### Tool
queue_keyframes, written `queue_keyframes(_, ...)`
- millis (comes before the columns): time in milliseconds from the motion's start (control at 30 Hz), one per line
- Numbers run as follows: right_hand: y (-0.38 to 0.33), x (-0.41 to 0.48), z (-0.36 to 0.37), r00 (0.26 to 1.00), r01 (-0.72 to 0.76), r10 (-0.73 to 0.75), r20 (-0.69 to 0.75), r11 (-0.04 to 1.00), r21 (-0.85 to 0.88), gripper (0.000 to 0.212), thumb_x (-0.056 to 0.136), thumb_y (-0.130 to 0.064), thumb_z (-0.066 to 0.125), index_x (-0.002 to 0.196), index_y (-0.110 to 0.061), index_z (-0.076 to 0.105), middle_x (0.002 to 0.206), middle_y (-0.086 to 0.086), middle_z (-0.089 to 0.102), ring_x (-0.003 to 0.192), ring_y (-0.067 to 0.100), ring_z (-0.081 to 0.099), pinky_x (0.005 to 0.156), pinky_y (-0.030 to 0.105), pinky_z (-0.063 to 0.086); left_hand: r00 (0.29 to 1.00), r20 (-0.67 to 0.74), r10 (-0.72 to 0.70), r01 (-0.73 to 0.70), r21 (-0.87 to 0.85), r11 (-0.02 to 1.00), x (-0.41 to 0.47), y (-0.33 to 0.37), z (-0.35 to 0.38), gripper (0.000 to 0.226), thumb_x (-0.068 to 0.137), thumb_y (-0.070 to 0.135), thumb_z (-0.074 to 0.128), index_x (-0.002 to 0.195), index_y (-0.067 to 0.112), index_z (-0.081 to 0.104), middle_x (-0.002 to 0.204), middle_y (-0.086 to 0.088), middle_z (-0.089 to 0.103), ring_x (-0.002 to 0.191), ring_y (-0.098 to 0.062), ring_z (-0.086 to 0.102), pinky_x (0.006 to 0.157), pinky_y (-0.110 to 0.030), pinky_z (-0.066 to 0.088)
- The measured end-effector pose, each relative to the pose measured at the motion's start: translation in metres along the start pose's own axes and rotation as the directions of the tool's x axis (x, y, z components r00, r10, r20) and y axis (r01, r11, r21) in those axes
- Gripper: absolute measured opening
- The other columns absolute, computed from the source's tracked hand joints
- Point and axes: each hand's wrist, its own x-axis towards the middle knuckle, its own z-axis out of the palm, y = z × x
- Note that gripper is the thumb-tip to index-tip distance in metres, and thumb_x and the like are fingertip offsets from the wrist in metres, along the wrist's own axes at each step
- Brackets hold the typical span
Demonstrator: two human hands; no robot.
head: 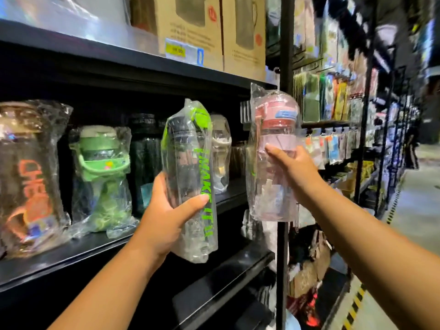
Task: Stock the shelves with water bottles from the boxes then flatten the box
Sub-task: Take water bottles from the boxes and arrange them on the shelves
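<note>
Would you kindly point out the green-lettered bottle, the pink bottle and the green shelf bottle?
green-lettered bottle (185, 158): head view, on its clear middle body.
pink bottle (277, 123): head view, on its pink cap.
green shelf bottle (102, 160): head view, on its green upper body.

1. The left hand (164, 217) sends its fingers behind the green-lettered bottle (188, 163), mostly out of sight; only the thumb lies in front.
2. The right hand (295, 172) shows no thumb: it is hidden by the hand or the pink bottle (273, 129).
3. The brown bottle (26, 177) is cut by the left edge, its orange lettering incomplete.
4. The price label (183, 52) is too blurred to read.
5. The hanging goods (333, 101) down the aisle smear together.
</note>
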Motion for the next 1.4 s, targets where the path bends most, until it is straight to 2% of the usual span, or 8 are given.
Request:
queue_keyframes(167,0.040,0.071,0.007,0.998,0.038,-0.039,-0.056,0.999,-0.024,0.089,0.052,-0.061,0.082,0.123,-0.017,0.053,0.110,0.006,0.068,0.090,0.019,0.069,0.062,0.025,0.053,0.998,-0.056,-0.009,0.012,0.054,0.998,0.027,-0.018,0.004,0.115,0.050,0.055,0.089,0.149,0.043,0.031,0.144,0.009,0.054,0.127,-0.014,0.058,0.110,-0.047,0.043)
queue_keyframes(300,0.074,0.119,0.016,0.997,0.076,-0.076,-0.030,0.997,-0.016,0.065,0.074,-0.044,0.082,0.123,-0.018,0.050,0.111,0.003,0.063,0.095,0.015,0.065,0.067,0.021,0.053,0.996,-0.094,-0.002,0.013,0.122,0.992,0.047,-0.024,0.019,0.116,0.053,0.052,0.089,0.151,0.041,0.029,0.145,0.012,0.053,0.126,-0.010,0.057,0.110,-0.046,0.044)
queue_keyframes(433,0.104,0.164,0.021,0.996,0.086,-0.086,0.010,0.996,0.002,0.061,0.079,-0.036,0.081,0.125,-0.017,0.045,0.110,-0.002,0.059,0.097,0.011,0.061,0.075,0.023,0.052,0.989,-0.144,0.020,0.004,0.165,0.986,0.070,-0.032,0.045,0.107,0.059,0.038,0.088,0.150,0.033,0.031,0.135,0.014,0.059,0.117,-0.003,0.062,0.107,-0.039,0.047)
queue_keyframes(667,0.157,0.219,0.032,0.993,0.116,-0.116,0.021,0.993,0.004,0.071,0.074,-0.041,0.083,0.128,-0.017,0.044,0.116,0.000,0.059,0.104,0.015,0.060,0.075,0.021,0.047,0.980,-0.200,0.002,0.044,0.223,0.974,0.102,-0.060,0.072,0.116,0.048,0.068,0.090,0.146,0.055,0.029,0.154,0.012,0.042,0.139,-0.015,0.045,0.114,-0.049,0.038)
queue_keyframes(800,0.173,0.237,0.046,0.991,0.124,-0.124,0.051,0.992,-0.004,0.070,0.074,-0.043,0.083,0.128,-0.018,0.045,0.114,-0.001,0.060,0.099,0.014,0.060,0.068,0.016,0.042,0.979,-0.203,-0.002,0.052,0.241,0.969,0.111,-0.075,0.085,0.107,0.053,0.065,0.089,0.143,0.059,0.031,0.151,0.017,0.045,0.136,-0.012,0.048,0.113,-0.048,0.038)
queue_keyframes(1000,0.189,0.254,0.061,0.990,0.128,-0.126,0.063,0.991,-0.039,0.076,0.074,-0.054,0.078,0.132,-0.019,0.044,0.114,-0.002,0.060,0.098,0.016,0.059,0.075,0.027,0.043,0.975,-0.221,0.008,0.046,0.239,0.970,0.121,-0.082,0.100,0.105,0.052,0.061,0.091,0.140,0.062,0.033,0.147,0.018,0.049,0.134,-0.014,0.051,0.112,-0.049,0.039)
queue_keyframes(1267,0.194,0.259,0.067,0.989,0.117,-0.108,0.097,0.989,-0.092,0.063,0.085,-0.063,0.061,0.128,-0.021,0.044,0.113,0.000,0.062,0.099,0.024,0.061,0.072,0.032,0.042,0.978,-0.205,0.044,0.013,0.266,0.964,0.128,-0.080,0.115,0.103,0.055,0.052,0.087,0.142,0.057,0.032,0.139,0.023,0.056,0.126,-0.006,0.057,0.110,-0.044,0.041)
queue_keyframes(1400,0.194,0.258,0.063,0.982,0.117,-0.104,0.154,0.990,-0.079,0.073,0.088,-0.063,0.056,0.145,-0.021,0.035,0.130,0.002,0.057,0.112,0.022,0.056,0.082,0.031,0.040,0.976,-0.215,0.035,0.023,0.261,0.965,0.133,-0.081,0.118,0.107,0.053,0.057,0.089,0.142,0.061,0.029,0.143,0.023,0.052,0.130,-0.007,0.054,0.112,-0.046,0.039)
